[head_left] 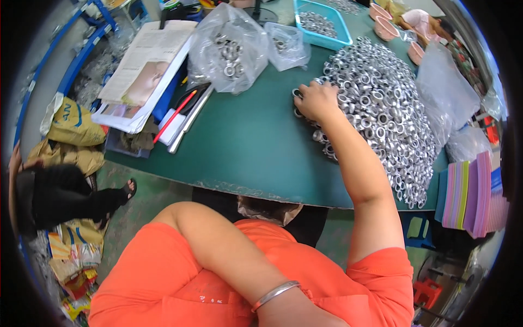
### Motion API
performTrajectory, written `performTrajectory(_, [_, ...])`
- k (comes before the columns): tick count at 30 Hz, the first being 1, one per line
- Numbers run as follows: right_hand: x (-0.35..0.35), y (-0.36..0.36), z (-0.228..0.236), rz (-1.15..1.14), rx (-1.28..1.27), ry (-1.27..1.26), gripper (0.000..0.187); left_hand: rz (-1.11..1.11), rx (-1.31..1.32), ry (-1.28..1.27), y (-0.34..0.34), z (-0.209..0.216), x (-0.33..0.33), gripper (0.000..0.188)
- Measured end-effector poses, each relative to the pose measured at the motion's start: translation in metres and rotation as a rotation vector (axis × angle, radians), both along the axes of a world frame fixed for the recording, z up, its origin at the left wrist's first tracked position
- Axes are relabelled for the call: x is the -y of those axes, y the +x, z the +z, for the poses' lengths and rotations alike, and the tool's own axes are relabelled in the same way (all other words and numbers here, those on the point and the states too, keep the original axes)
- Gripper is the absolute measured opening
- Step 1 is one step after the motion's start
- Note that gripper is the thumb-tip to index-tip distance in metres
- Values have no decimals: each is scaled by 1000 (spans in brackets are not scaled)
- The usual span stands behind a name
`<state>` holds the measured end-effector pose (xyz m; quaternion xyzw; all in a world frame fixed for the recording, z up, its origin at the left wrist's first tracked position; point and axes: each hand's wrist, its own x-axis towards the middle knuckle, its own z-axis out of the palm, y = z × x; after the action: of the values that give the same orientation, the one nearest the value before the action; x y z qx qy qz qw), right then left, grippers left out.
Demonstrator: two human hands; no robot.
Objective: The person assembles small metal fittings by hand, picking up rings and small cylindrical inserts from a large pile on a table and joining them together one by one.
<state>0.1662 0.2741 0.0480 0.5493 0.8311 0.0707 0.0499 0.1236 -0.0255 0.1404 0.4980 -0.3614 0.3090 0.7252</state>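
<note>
My right hand [318,101] reaches to the left edge of a big heap of silver metal rings [376,103] on the green table [250,141]. Its fingers curl down over a few of the rings, and one ring shows at the fingertips. How many lie under the palm is hidden. Across my orange shirt lies my left forearm, with a silver bangle at the wrist. Only the back of my left hand [302,312] shows at the lower edge. Its fingers are out of the picture.
Clear plastic bags of rings [229,49] and a blue tray [348,41] stand at the back. Papers [139,71], a red pen [174,117] and a knife-like metal strip lie left. Stacked coloured bins [468,191] stand right. Another person's legs [71,196] are at the left.
</note>
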Motion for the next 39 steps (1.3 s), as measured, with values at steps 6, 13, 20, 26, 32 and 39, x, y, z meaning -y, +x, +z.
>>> performTrajectory(6, [50,-1,-5,175,-256,54,26,24,17,28,7,5,4,15])
performTrajectory(13, [68,16,-12,396,-411,139,22,46,-7,64,16,11,8,16])
performTrajectory(20, [140,38,-14,469,-492,179,45,103,-32,100,17,11,4,17])
performTrajectory(26, [162,53,-36,334,-543,205,43,145,-72,183,26,15,6,17])
performTrajectory(32, [158,52,-40,358,-591,259,34,154,-44,241,30,12,17,18])
performTrajectory(39, [158,56,-46,383,-601,309,32,164,6,286,27,9,39,18])
